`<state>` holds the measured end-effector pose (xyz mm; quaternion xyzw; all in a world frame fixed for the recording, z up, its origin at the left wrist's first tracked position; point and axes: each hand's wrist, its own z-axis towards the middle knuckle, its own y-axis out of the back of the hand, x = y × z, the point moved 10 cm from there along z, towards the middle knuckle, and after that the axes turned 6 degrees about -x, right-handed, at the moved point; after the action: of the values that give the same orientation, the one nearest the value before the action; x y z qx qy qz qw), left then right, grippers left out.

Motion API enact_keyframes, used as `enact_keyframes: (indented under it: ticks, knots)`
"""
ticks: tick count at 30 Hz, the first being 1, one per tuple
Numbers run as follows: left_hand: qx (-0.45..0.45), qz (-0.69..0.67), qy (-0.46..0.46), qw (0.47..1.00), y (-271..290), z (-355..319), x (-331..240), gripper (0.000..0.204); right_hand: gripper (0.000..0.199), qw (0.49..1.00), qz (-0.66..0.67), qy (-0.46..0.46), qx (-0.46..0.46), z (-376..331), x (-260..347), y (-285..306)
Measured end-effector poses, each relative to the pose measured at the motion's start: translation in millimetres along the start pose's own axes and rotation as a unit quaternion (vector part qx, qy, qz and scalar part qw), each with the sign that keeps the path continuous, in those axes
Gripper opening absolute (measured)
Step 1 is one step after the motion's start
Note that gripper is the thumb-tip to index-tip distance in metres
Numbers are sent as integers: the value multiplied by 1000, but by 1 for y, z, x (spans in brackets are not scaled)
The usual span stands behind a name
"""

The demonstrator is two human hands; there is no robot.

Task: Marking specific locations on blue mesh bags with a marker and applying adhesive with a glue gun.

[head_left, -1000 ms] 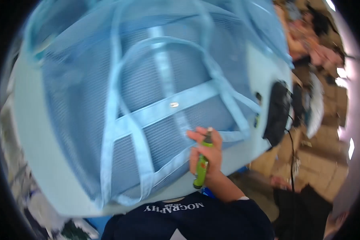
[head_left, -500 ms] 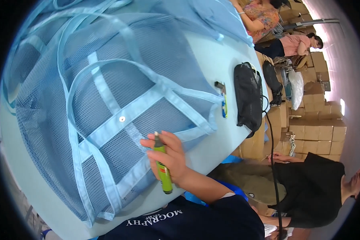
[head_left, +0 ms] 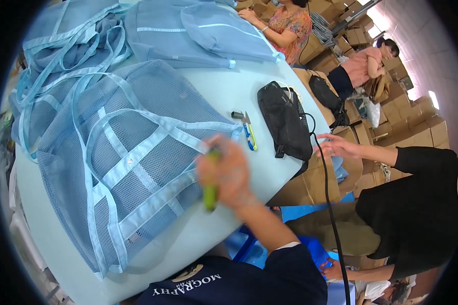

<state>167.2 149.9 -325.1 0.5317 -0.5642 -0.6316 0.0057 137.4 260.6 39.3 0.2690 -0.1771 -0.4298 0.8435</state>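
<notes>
My right hand (head_left: 226, 170) is raised over the near right edge of a blue mesh tote bag (head_left: 152, 127), blurred by motion. Its fingers are wrapped round a green marker pen (head_left: 210, 188), held roughly upright in the picture. The bag lies flat on the pale table, its light blue straps and handles spread out, with a small round snap (head_left: 130, 161) on the cross strap. Beyond my hand lie a yellow and blue utility knife (head_left: 250, 133) and a small dark cylinder (head_left: 236, 115). My left hand is out of sight.
More blue mesh bags (head_left: 198, 33) are piled at the far side of the pale table (head_left: 208, 81). A black mesh pouch (head_left: 285, 122) sits at the right edge, near a hanging black cable (head_left: 331, 203). A person in black (head_left: 417, 188) stands at right; two others work farther back, before cardboard boxes.
My right hand has moved right and a little up with the marker pen, away from the bag's middle. The view has shifted, and the person in black has a hand stretched toward the table.
</notes>
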Motion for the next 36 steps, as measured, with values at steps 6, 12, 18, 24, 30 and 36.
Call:
enact_keyframes:
  ticks: [6, 12, 18, 24, 30, 36]
  knots:
    - [11, 27, 73, 997, -14, -38, 3, 34, 56, 906, -348, -242, 15, -24, -229, 83]
    - [-1, 27, 254, 967, -31, -153, 16, 36, 63, 836, -334, -415, 134, -74, -316, 56]
    - [-49, 17, 356, 933, -25, -258, -3, 38, 40, 837, -354, -412, 68, -83, -306, 98]
    - [-191, 13, 217, 957, 31, -268, -60, 31, 35, 881, -343, -324, 24, -70, -274, 73]
    - [-240, -76, 39, 967, 106, -272, -138, 26, 34, 915, -325, -238, -20, -43, -184, 64]
    - [-441, 17, -108, 891, 211, -282, -183, 21, 33, 910, -329, -245, -61, -44, -156, 73]
